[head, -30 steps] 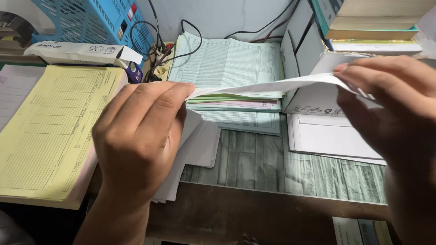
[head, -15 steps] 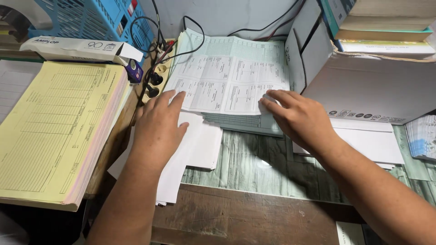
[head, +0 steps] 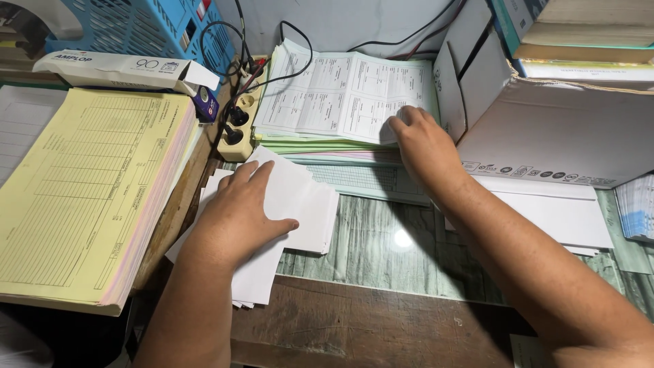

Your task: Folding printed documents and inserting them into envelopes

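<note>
Yellow pad (head: 82, 197) far left on counter (head: 381, 245). Left hand (head: 238, 211) flat, fingers spread, on white sheets (head: 300, 204). Right hand (head: 422, 143) fingers curled on near right corner of printed form (head: 334, 95) atop green paper stack (head: 327, 146). Grey box (head: 545, 129) just right.

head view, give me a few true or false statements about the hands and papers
1. The right hand rests on the printed sheet atop the far stack. True.
2. The left hand lies on the yellow pad. False: it lies flat on white sheets.
3. Both hands hold one sheet in the air. False: each hand presses down on its own pile.
4. A cardboard box stands right of the right hand. True.
</note>
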